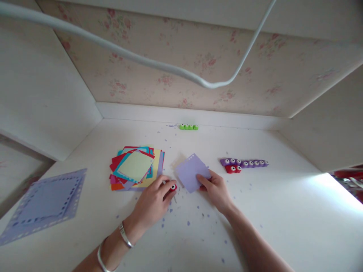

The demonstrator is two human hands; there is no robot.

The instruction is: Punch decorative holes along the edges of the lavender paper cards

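My left hand [154, 198] is closed around a small red paper punch [173, 187] with a white button on top, just above the table. My right hand [214, 189] pinches a square sheet of lilac paper [190, 172] between thumb and fingers at its right side. Small punched holes run along the sheet's top corner edge. The punch and the sheet are close together but apart. Left of them lies a pile of coloured paper [136, 166] in green, red, blue, yellow and orange. Tiny lilac paper bits [188, 223] are scattered on the table below my hands.
Purple punches [251, 164] stand in a row at the right, with two red punches [233, 169] before them. Several green punches [188, 127] line up near the back wall. Lilac sheets with punched borders [45, 204] lie far left. A white cable [159, 66] hangs across the top.
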